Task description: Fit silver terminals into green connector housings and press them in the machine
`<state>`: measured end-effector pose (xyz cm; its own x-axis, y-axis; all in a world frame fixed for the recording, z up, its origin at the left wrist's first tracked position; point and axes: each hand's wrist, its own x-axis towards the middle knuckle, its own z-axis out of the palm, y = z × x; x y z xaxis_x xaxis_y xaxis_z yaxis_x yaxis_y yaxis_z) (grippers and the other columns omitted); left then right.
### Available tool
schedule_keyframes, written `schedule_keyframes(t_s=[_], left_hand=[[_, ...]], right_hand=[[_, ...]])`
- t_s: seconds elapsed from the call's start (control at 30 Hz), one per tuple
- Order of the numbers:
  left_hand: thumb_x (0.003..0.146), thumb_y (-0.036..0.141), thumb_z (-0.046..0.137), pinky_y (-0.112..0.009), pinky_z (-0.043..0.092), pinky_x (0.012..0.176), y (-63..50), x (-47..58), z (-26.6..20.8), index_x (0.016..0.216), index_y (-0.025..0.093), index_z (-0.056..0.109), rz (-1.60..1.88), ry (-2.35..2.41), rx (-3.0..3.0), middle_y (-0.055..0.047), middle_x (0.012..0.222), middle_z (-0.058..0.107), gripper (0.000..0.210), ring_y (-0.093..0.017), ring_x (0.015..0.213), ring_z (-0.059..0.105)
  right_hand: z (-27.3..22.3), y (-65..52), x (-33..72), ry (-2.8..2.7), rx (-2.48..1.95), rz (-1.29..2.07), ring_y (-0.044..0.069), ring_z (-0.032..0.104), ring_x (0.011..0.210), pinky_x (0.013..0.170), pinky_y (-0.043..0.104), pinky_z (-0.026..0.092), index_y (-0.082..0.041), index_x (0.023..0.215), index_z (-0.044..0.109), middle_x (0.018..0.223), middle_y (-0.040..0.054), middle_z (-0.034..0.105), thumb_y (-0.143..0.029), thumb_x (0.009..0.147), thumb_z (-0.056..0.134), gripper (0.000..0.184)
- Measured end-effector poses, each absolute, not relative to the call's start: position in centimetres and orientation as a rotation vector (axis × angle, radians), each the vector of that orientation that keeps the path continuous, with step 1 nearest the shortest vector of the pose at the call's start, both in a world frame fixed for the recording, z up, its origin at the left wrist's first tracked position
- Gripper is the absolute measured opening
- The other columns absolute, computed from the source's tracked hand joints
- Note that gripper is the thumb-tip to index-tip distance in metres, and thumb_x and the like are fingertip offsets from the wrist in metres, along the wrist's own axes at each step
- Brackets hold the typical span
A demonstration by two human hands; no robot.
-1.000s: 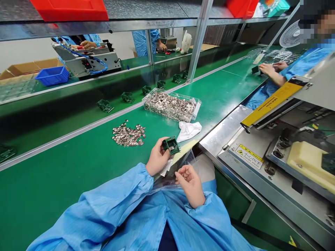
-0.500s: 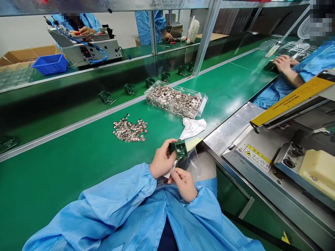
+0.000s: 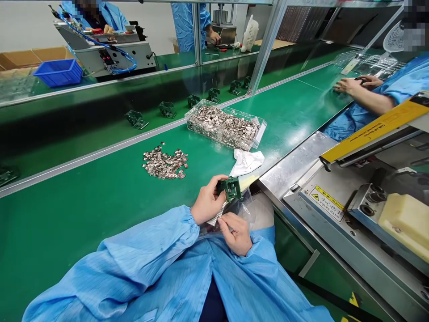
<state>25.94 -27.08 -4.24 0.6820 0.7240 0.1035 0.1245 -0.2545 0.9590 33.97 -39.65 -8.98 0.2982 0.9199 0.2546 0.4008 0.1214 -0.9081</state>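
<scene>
My left hand grips a small green plastic housing between thumb and fingers, above my lap. Under that hand juts a white strip with fine rows on it, perhaps a label sheet; part of it is covered by my fingers. My right hand is closed in a pinch at the strip's lower edge; what its fingertips hold, if anything, is too small to make out. A clear plastic bag lies across my lap beside the hands.
On the green bench are a pile of small metal pieces, a clear bin full of them and a white cloth. Similar green housings line the far strip. A machine stands right; a co-worker's hands work beyond.
My right hand has shifted slightly at the strip, and more of the strip shows. The housing has turned a little. The co-worker's hands at right have moved. The whole view has shifted slightly.
</scene>
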Motion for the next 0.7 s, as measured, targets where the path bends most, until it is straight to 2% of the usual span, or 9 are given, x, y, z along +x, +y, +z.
schedule_keyframes(t_s=[0.13, 0.27, 0.37, 0.47, 0.6, 0.7], left_hand=[[0.081, 0.013, 0.05, -0.019, 0.045, 0.059, -27.1, 25.9, -4.0, 0.123, 0.017, 0.051, 0.662, 0.686, 1.779, -0.001, 0.084, 0.064, 0.042, -0.011, 0.064, 0.057], [0.079, 0.01, 0.05, -0.019, 0.042, 0.055, -27.1, 26.0, -3.9, 0.122, 0.018, 0.051, 0.668, 0.691, 1.797, 0.0, 0.082, 0.064, 0.044, -0.009, 0.059, 0.053], [0.079, 0.01, 0.05, -0.019, 0.043, 0.056, -27.1, 26.0, -3.8, 0.122, 0.018, 0.051, 0.672, 0.692, 1.797, 0.0, 0.084, 0.064, 0.044, -0.01, 0.061, 0.054], [0.08, 0.012, 0.05, -0.019, 0.041, 0.054, -27.1, 25.9, -3.9, 0.123, 0.018, 0.051, 0.664, 0.705, 1.803, 0.001, 0.078, 0.061, 0.043, -0.01, 0.058, 0.052], [0.081, 0.013, 0.05, -0.019, 0.042, 0.055, -27.1, 25.9, -4.0, 0.123, 0.018, 0.051, 0.667, 0.706, 1.803, 0.0, 0.081, 0.063, 0.043, -0.01, 0.06, 0.054], [0.081, 0.013, 0.05, -0.019, 0.042, 0.056, -27.2, 25.9, -4.1, 0.123, 0.018, 0.051, 0.663, 0.717, 1.811, 0.0, 0.081, 0.063, 0.042, -0.01, 0.06, 0.054]], right_hand=[[-9.8, -39.5, 33.3, -1.237, -1.472, 0.591, 0.015, 0.053, 0.059, 0.057, 0.027, 0.042, -0.02, 0.069, 0.061, 0.064, 0.0021, 0.058, -0.036, 0.094, 0.049, 0.032], [-10.2, -39.4, 33.0, -1.208, -1.461, 0.644, 0.014, 0.058, 0.057, 0.054, 0.024, 0.045, -0.019, 0.076, 0.06, 0.063, 0.0015, 0.062, -0.036, 0.096, 0.048, 0.029], [-10.3, -39.3, 32.8, -1.199, -1.455, 0.643, 0.014, 0.057, 0.053, 0.052, 0.023, 0.044, -0.02, 0.07, 0.058, 0.058, 0.0002, 0.06, -0.035, 0.097, 0.045, 0.033], [-10.4, -39.1, 32.7, -1.211, -1.458, 0.597, 0.014, 0.054, 0.054, 0.053, 0.025, 0.043, -0.021, 0.064, 0.054, 0.058, 0.0009, 0.056, -0.037, 0.098, 0.041, 0.039], [-11.0, -38.9, 33.1, -1.248, -1.489, 0.533, 0.017, 0.049, 0.058, 0.058, 0.03, 0.041, -0.023, 0.059, 0.049, 0.058, 0.0025, 0.05, -0.044, 0.094, 0.041, 0.042], [-11.8, -38.9, 33.7, -1.274, -1.535, 0.557, 0.019, 0.051, 0.06, 0.06, 0.031, 0.042, -0.023, 0.06, 0.051, 0.059, 0.0034, 0.053, -0.046, 0.092, 0.042, 0.04]])
